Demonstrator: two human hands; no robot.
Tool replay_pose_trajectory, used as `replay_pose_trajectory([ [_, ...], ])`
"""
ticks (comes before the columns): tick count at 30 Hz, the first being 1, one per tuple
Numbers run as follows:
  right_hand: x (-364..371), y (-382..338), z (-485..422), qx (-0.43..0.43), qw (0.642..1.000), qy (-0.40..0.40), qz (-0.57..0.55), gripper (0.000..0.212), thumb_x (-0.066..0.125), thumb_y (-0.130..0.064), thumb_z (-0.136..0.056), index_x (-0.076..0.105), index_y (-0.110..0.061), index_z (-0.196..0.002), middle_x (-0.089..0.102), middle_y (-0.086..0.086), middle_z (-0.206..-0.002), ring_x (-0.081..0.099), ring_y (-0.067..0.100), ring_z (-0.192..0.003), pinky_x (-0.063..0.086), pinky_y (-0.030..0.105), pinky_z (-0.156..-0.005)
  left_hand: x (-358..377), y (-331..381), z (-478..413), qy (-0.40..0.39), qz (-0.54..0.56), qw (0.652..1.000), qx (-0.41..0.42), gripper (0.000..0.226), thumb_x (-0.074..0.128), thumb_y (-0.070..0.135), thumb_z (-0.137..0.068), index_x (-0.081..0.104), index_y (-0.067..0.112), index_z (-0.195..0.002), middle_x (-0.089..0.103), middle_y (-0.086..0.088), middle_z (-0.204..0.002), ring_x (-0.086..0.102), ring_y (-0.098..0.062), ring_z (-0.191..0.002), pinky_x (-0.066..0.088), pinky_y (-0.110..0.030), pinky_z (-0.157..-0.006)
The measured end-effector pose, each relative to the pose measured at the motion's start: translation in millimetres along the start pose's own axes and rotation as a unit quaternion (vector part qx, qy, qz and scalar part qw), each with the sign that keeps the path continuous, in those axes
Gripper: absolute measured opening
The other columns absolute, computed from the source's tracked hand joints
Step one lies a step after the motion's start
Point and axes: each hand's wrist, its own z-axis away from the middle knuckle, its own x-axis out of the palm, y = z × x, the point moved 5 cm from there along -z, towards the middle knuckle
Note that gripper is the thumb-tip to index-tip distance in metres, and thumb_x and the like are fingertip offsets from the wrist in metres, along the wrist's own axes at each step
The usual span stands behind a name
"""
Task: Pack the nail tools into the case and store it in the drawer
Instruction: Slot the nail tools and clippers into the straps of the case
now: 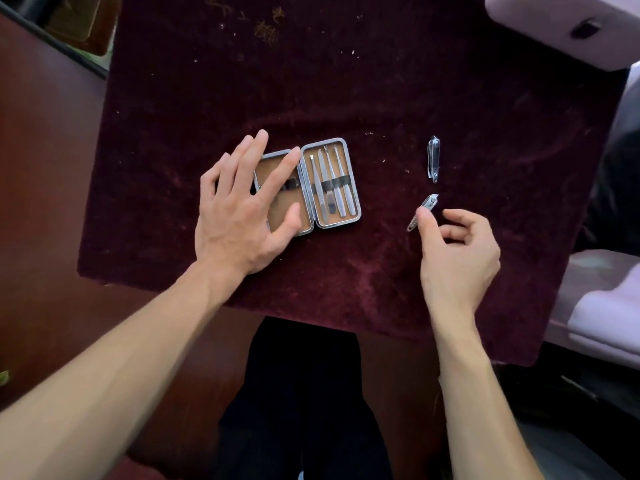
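Observation:
A small metal-framed case lies open on the dark red velvet cloth. Its right half holds several slim steel tools under a black elastic band. My left hand rests flat on the case's left half with fingers spread, hiding most of it. To the right, my right hand pinches a small nail clipper between thumb and forefinger, just above the cloth. A larger nail clipper lies loose on the cloth, above the small one.
The cloth covers a small table over a dark wooden floor. Pale lilac furniture stands at the top right and right edge. Dried specks litter the cloth's far side. My dark-clothed legs are below the table's near edge.

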Motion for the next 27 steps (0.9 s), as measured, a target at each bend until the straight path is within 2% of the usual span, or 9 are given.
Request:
replay_pose_trajectory([
  [2, 4.0, -1.1, -1.5, 0.004, 1.0, -0.001, 0.005, 0.023, 0.08, -0.05, -0.089, 0.077, -0.029, -0.098, 0.069, -0.019, -0.075, 0.067, -0.007, -0.072, 0.051, 0.012, -0.077, -0.6, -0.9, 0.0, 0.001, 0.001, 1.0, 0.0, 0.068, 0.046, 0.053, -0.096, 0.031, 0.037, -0.16, 0.028, -0.009, -0.169, 0.029, -0.027, -0.156, 0.026, -0.047, -0.123],
  [5, 6.7, -7.7, -0.6, -0.008, 1.0, -0.011, 0.02, 0.013, 0.079, -0.045, -0.09, 0.074, -0.038, -0.082, 0.071, -0.021, -0.074, 0.071, 0.0, -0.081, 0.058, 0.036, -0.094, -1.1, -0.8, 1.0, 0.001, 0.003, 1.0, 0.0, 0.068, 0.045, 0.054, -0.096, 0.03, 0.037, -0.161, 0.027, -0.008, -0.169, 0.028, -0.027, -0.156, 0.026, -0.046, -0.123],
  [7, 6.9, -9.6, 0.5, -0.015, 0.999, -0.021, 0.027, 0.011, 0.079, -0.043, -0.091, 0.074, -0.038, -0.082, 0.07, -0.022, -0.073, 0.073, 0.005, -0.083, 0.057, 0.045, -0.1, -1.5, -1.0, 1.3, -0.002, 0.004, 1.0, 0.0, 0.068, 0.044, 0.054, -0.097, 0.03, 0.037, -0.161, 0.027, -0.009, -0.169, 0.028, -0.027, -0.156, 0.025, -0.046, -0.123],
  [12, 8.7, -5.4, 1.7, -0.01, 0.998, -0.039, 0.042, 0.022, 0.081, -0.039, -0.09, 0.083, -0.023, -0.106, 0.071, -0.02, -0.075, 0.077, 0.013, -0.085, 0.062, 0.045, -0.093, -2.4, -1.5, 0.0, -0.003, 0.026, 1.0, -0.006, 0.071, 0.045, 0.057, -0.095, 0.031, 0.033, -0.16, 0.028, -0.008, -0.169, 0.028, -0.026, -0.156, 0.024, -0.046, -0.122],
  [17, 10.4, 2.6, -1.7, 0.02, 0.999, -0.04, 0.002, 0.013, 0.083, -0.033, -0.084, 0.083, -0.026, -0.094, 0.077, -0.013, -0.067, 0.074, -0.001, -0.063, 0.067, 0.033, -0.077, -11.7, -4.6, 1.9, 0.001, 0.122, 0.992, -0.031, 0.075, 0.049, 0.058, -0.092, 0.036, 0.024, -0.158, 0.031, -0.004, -0.168, 0.038, -0.021, -0.15, 0.026, -0.042, -0.123],
  [19, 10.9, 6.4, -0.1, 0.036, 0.998, -0.053, -0.018, 0.006, 0.081, -0.033, -0.083, 0.083, -0.028, -0.086, 0.076, -0.016, -0.063, 0.07, -0.003, -0.055, 0.064, 0.03, -0.066, -18.2, -7.1, 2.6, 0.009, 0.222, 0.972, -0.072, 0.071, 0.052, 0.052, -0.094, 0.041, 0.021, -0.156, 0.036, -0.001, -0.165, 0.038, -0.016, -0.15, 0.028, -0.038, -0.124],
  [21, 11.1, 5.9, 8.0, 0.04, 0.995, -0.084, -0.038, 0.005, 0.078, -0.029, -0.085, 0.083, -0.028, -0.085, 0.073, -0.016, -0.057, 0.063, -0.002, -0.047, 0.054, 0.026, -0.056, -28.7, -9.6, 5.8, 0.046, 0.339, 0.929, -0.142, 0.058, 0.058, 0.04, -0.098, 0.049, 0.018, -0.15, 0.046, 0.001, -0.156, 0.043, -0.01, -0.146, 0.036, -0.037, -0.122],
  [24, 12.3, -5.1, 31.7, 0.022, 0.984, -0.143, -0.107, 0.009, 0.078, -0.024, -0.09, 0.085, -0.027, -0.087, 0.076, -0.004, -0.063, 0.06, -0.001, -0.049, 0.048, 0.017, -0.048, -52.9, -0.3, 26.2, 0.129, 0.449, 0.853, -0.232, 0.031, 0.06, 0.028, -0.101, 0.065, 0.021, -0.131, 0.07, 0.003, -0.122, 0.068, -0.011, -0.112, 0.058, -0.034, -0.096],
  [27, 21.3, -22.8, 64.2, 0.018, 0.958, -0.221, -0.181, 0.015, 0.078, -0.023, -0.097, 0.086, -0.031, -0.087, 0.081, 0.003, -0.077, 0.06, 0.001, -0.052, 0.047, 0.015, -0.048, -61.4, 25.3, 47.3, 0.056, 0.521, 0.818, -0.239, 0.018, 0.061, 0.031, -0.101, 0.072, 0.037, -0.114, 0.076, 0.005, -0.096, 0.072, -0.015, -0.086, 0.06, -0.031, -0.075],
])
